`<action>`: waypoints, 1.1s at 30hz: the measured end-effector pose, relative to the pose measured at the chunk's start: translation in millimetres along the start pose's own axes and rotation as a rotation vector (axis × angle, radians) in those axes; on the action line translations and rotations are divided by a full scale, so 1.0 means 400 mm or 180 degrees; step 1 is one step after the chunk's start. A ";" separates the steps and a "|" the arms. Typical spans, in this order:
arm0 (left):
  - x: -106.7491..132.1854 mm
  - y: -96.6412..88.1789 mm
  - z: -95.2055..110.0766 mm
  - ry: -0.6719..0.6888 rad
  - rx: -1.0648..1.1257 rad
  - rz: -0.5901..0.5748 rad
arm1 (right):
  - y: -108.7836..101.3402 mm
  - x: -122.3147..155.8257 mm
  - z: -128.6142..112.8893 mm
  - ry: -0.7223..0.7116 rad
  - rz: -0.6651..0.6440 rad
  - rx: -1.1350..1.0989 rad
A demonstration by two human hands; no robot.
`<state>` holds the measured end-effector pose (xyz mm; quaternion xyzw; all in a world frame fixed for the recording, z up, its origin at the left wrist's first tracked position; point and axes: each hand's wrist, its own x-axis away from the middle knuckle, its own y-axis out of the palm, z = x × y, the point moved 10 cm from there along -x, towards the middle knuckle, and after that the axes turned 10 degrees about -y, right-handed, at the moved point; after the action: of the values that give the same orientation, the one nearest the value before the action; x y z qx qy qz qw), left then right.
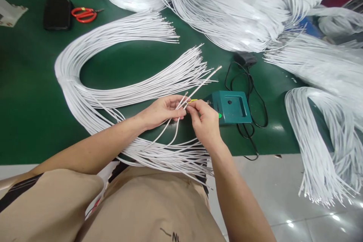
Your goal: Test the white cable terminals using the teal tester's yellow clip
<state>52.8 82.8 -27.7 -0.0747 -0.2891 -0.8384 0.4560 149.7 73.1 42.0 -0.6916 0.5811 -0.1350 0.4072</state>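
Note:
My left hand point(163, 110) is closed on a few thin white cables point(198, 87) whose stripped ends point up and to the right. My right hand point(204, 120) pinches one of these cables close to the left hand's fingertips, beside a small yellow-green piece point(194, 100). Just right of both hands sits a teal box-shaped device point(231, 106) on the green table point(31, 113). A large looped bundle of white cables point(82, 94) curves round to the left and runs back under my forearms.
Big heaps of white cables point(232, 3) fill the far side, and another bundle point(320, 143) hangs over the right edge. A black cord point(252, 83) and adapter lie behind the device. Red-handled scissors point(84, 14) and a black case point(57, 14) rest far left.

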 end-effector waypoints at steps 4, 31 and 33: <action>-0.006 -0.008 -0.012 -0.0198 0.0372 0.0016 | 0.004 -0.009 -0.043 -0.0821 -0.0454 0.1500; -0.024 -0.061 0.018 0.0235 -0.1209 0.0964 | -0.077 -0.052 0.045 -0.0459 -0.0414 0.1817; -0.024 -0.062 0.018 0.0207 -0.1236 0.0946 | -0.117 -0.036 0.069 -0.0184 0.0014 0.2142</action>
<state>37.4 104.0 -35.8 -0.1756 -0.0936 -0.8039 0.5605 196.2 97.4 62.3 -0.5207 0.4936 -0.2987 0.6293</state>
